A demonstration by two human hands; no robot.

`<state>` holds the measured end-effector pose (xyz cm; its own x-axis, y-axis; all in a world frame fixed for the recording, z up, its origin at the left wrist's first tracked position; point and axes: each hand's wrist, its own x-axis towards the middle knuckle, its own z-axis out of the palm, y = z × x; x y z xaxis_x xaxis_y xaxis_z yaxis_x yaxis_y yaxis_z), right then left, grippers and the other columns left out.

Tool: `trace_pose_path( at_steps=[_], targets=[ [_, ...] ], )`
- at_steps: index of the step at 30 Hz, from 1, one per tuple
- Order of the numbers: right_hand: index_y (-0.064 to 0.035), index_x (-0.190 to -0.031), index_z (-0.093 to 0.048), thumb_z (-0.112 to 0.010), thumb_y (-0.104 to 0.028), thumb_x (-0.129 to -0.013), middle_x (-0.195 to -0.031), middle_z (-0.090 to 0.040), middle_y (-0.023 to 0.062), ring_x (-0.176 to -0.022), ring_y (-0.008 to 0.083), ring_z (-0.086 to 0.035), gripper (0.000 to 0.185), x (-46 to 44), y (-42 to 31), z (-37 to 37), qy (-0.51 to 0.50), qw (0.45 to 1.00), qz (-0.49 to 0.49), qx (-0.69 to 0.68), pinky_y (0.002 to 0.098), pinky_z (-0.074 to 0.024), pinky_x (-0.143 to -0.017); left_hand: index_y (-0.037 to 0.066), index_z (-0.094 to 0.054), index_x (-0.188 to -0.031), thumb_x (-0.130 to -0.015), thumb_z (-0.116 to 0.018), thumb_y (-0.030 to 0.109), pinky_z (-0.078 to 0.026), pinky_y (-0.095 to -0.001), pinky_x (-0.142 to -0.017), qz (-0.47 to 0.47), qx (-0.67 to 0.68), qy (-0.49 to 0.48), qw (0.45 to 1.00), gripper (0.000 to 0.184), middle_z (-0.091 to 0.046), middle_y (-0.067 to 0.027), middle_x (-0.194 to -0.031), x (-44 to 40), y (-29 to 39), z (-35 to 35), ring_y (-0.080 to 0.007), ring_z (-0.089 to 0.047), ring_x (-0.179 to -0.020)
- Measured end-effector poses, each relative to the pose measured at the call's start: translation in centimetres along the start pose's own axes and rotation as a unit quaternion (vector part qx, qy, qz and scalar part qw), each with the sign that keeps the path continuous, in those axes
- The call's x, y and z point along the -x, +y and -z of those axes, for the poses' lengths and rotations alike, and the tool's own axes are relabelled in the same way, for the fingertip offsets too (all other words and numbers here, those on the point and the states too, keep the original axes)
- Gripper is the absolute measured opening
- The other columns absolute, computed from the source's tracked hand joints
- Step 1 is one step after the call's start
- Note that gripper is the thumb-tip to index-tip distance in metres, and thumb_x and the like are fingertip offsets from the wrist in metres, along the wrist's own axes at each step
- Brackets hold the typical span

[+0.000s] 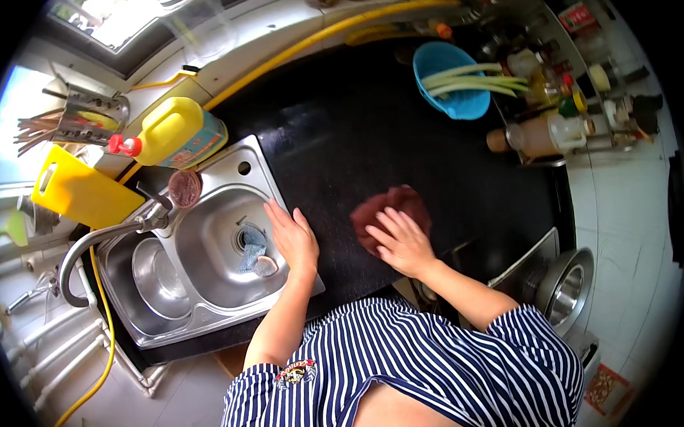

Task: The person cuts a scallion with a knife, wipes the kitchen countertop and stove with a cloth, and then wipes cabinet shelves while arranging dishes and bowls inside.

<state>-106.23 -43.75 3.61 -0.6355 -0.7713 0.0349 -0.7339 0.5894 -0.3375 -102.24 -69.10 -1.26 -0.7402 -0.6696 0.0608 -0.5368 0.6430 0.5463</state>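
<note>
My right hand [403, 241] lies palm down on a dark red cloth [366, 222], fingers spread flat over it. The cloth is bunched on the black countertop [332, 146]. My left hand [291, 234] is open at the right rim of the steel sink [269, 167], fingers stretched out and thumb apart, with nothing in it. Whether it touches the rim I cannot tell. In the right basin, near the drain, lie a blue-grey cloth [253, 243] and a small pale, roundish piece [265, 267].
A steel bowl [157, 265] sits in the left basin beneath the curved faucet [76, 257]. Behind the sink stand a yellow jug [177, 129] and a yellow cutting board [85, 188]. A blue basket [459, 108] holds green stalks [476, 77]. Several bottles [543, 135] stand at right.
</note>
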Motion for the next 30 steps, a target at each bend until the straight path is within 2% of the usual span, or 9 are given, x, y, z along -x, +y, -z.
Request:
trace_pose_path(
  at_steps=[3,7,13,15,19,21,23,27,30],
  targets=[
    [-0.0188,-0.139,-0.049,-0.065,-0.024,-0.083,-0.147,-0.041,0.0143,-0.14,0.0343,-0.035,0.059,-0.5,4.3,1.2,0.018,0.998,-0.034,0.042,0.0486,-0.0294,-0.114,-0.003,-0.028,-0.146,-0.098,-0.051,0.024,-0.039,-0.0488,-0.104,-0.007,-0.01,-0.005,1.0,0.059,-0.033,-0.0309,-0.148,0.3,0.0,0.3,-0.048,-0.046,-0.125],
    [-0.0118,-0.147,-0.037,-0.055,-0.023,-0.092,-0.151,-0.033,0.0231,-0.141,0.0418,-0.028,0.059,-11.0,7.5,0.2,0.135,0.978,-0.14,0.07,0.0509,-0.027,-0.114,-0.002,-0.027,-0.146,-0.098,-0.051,0.024,-0.039,-0.0496,-0.103,0.006,-0.006,-0.013,1.0,0.061,-0.031,-0.0303,-0.149,0.1,0.1,0.3,-0.048,-0.047,-0.123],
    [-0.0072,-0.15,-0.032,-0.045,-0.031,-0.097,-0.157,-0.021,0.0245,-0.147,0.0424,-0.012,0.06,-28.4,8.3,-3.4,0.196,0.933,-0.299,0.044,0.0519,-0.0115,-0.119,-0.001,-0.025,-0.148,-0.097,-0.052,0.024,-0.04,-0.05,-0.102,0.017,-0.001,-0.036,0.999,0.063,-0.031,-0.0302,-0.15,0.0,0.1,0.4,-0.047,-0.047,-0.123],
    [-0.0079,-0.149,-0.033,-0.046,-0.033,-0.096,-0.157,-0.02,0.0237,-0.147,0.0414,-0.012,0.06,-31.2,6.2,-5.1,0.193,0.935,-0.291,0.06,0.052,-0.0107,-0.119,-0.001,-0.025,-0.148,-0.096,-0.053,0.024,-0.04,-0.0503,-0.101,0.019,-0.011,-0.038,0.999,0.064,-0.031,-0.0306,-0.15,0.0,0.1,0.4,-0.0471,-0.048,-0.122],
    [-0.0098,-0.146,-0.038,-0.052,-0.031,-0.093,-0.155,-0.027,0.0207,-0.146,0.0411,-0.017,0.059,-32.6,-0.4,-6.7,0.173,0.97,-0.17,-0.008,0.0533,-0.0129,-0.118,-0.004,-0.025,-0.147,-0.098,-0.049,0.022,-0.038,-0.0477,-0.105,-0.006,-0.044,-0.03,0.999,0.06,-0.032,-0.0326,-0.148,0.0,0.1,0.4,-0.0473,-0.043,-0.129],
    [-0.015,-0.144,-0.043,-0.055,-0.025,-0.091,-0.154,-0.034,0.0127,-0.144,0.0346,-0.026,0.056,-31.9,-2.4,-6.9,0.128,0.989,-0.064,-0.037,0.0505,-0.0211,-0.117,-0.004,-0.026,-0.146,-0.099,-0.049,0.022,-0.037,-0.0475,-0.106,-0.013,-0.023,-0.01,1.0,0.059,-0.032,-0.0326,-0.148,-0.1,0.2,0.4,-0.0469,-0.043,-0.129],
    [-0.0197,-0.142,-0.046,-0.056,-0.021,-0.089,-0.15,-0.041,0.0088,-0.14,0.0307,-0.033,0.054,-30.5,-3.7,-7.6,0.121,0.981,0.061,-0.139,0.0467,-0.0274,-0.114,-0.005,-0.027,-0.146,-0.099,-0.049,0.023,-0.039,-0.0477,-0.105,-0.019,-0.031,-0.001,0.999,0.059,-0.033,-0.033,-0.147,-0.2,0.0,0.2,-0.0469,-0.045,-0.127],
    [-0.0217,-0.14,-0.05,-0.056,-0.02,-0.089,-0.143,-0.05,0.0067,-0.137,0.0277,-0.04,0.051,-26.4,-5.3,-7.2,0.095,0.967,0.068,-0.225,0.0436,-0.031,-0.112,-0.004,-0.029,-0.144,-0.099,-0.048,0.023,-0.043,-0.0497,-0.098,-0.027,-0.026,0.019,0.999,0.056,-0.038,-0.0341,-0.142,-0.1,-0.2,-0.1,-0.0488,-0.05,-0.119],
    [-0.0213,-0.14,-0.05,-0.057,-0.022,-0.09,-0.143,-0.05,0.0084,-0.135,0.0275,-0.042,0.051,-21.4,-5.6,-6.5,0.066,0.969,0.075,-0.226,0.0436,-0.0325,-0.11,0.0,-0.032,-0.143,-0.1,-0.044,0.029,-0.045,-0.0513,-0.094,-0.036,0.005,0.019,0.999,0.053,-0.043,-0.0308,-0.14,-0.4,0.1,0.8,-0.0483,-0.052,-0.116]
  ],
)
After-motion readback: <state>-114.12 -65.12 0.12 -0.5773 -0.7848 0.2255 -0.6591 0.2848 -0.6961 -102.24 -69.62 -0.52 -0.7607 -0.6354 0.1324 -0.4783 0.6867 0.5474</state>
